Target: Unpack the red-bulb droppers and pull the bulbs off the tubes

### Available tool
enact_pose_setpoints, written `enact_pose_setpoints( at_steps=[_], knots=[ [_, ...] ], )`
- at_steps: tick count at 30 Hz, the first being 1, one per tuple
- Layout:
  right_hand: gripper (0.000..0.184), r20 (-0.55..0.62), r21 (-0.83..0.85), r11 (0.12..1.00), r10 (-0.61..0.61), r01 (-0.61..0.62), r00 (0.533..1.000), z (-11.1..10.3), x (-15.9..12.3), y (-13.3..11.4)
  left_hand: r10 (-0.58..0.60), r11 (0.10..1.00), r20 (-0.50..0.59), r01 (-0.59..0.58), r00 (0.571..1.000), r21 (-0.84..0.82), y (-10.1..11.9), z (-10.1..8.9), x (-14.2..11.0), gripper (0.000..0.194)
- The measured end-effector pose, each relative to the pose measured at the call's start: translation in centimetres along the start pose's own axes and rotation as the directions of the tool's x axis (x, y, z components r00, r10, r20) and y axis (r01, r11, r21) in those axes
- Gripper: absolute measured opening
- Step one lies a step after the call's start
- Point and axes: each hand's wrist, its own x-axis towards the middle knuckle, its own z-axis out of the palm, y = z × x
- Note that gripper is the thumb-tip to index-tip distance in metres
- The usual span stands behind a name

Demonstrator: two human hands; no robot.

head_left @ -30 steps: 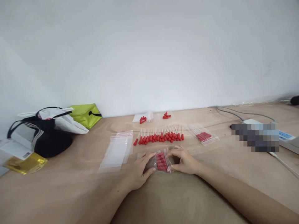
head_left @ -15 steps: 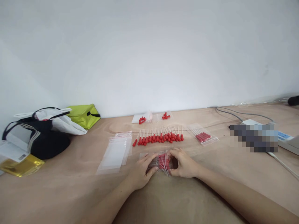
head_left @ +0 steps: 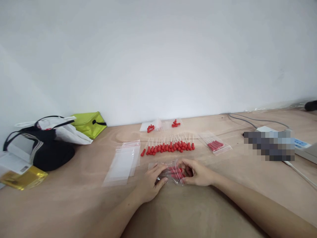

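Observation:
Between my hands, low over the table's middle, is a clear zip-lock bag (head_left: 170,181) with several red-bulbed droppers (head_left: 176,171) in it, their bulbs at the right end by the bag's mouth. My left hand (head_left: 151,183) is closed on the bag's left part, thumb below and fingers above. At the mouth, my right hand (head_left: 199,173) has its fingers and thumb curled around the bag's edge, close to the bulbs. Just beyond lies a row of droppers (head_left: 170,146), red bulbs towards me and thin clear tubes pointing away.
Flat zip-lock bags (head_left: 123,162) lie at left, and a filled bag of droppers (head_left: 215,144) at right. Loose red bulbs (head_left: 150,128) rest on bags near the wall. A green bag (head_left: 89,124) and black bag (head_left: 53,150) stand far left; a power strip (head_left: 300,143) is right.
My right hand has shifted slightly right with the bag's mouth. The red bulbs inside now lie more spread and nearer the opening. My left hand stays nearly still.

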Motion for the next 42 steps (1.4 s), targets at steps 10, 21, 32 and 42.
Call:
enact_pose_setpoints(
  at_steps=[10, 21, 32, 42],
  knots=[
    [0.029, -0.023, 0.222, 0.959, 0.185, -0.176, 0.982, -1.1, 0.1, 0.9, 0.007, 1.000, -0.018, -0.007, 1.000, -0.014, 0.0, 0.0, 0.0, 0.037],
    [0.033, -0.008, 0.447, 0.862, 0.272, -0.240, 0.962, -4.3, 0.1, 1.1, -0.017, 0.999, 0.009, 0.017, 1.000, -0.028, 0.0, -0.2, 0.0, 0.037],
    [0.032, -0.787, 0.240, 0.966, 0.254, -0.101, 0.562, -12.3, -1.0, 2.6, 0.003, 0.999, -0.017, -0.004, 1.000, -0.031, 0.1, -0.2, 0.1, 0.036],
    [0.027, -0.871, -0.181, 0.920, 0.014, -0.347, 0.491, -6.3, 1.4, 6.0, 0.010, 0.999, -0.006, -0.010, 1.000, -0.042, 0.3, -0.2, 0.1, 0.036]
  ],
)
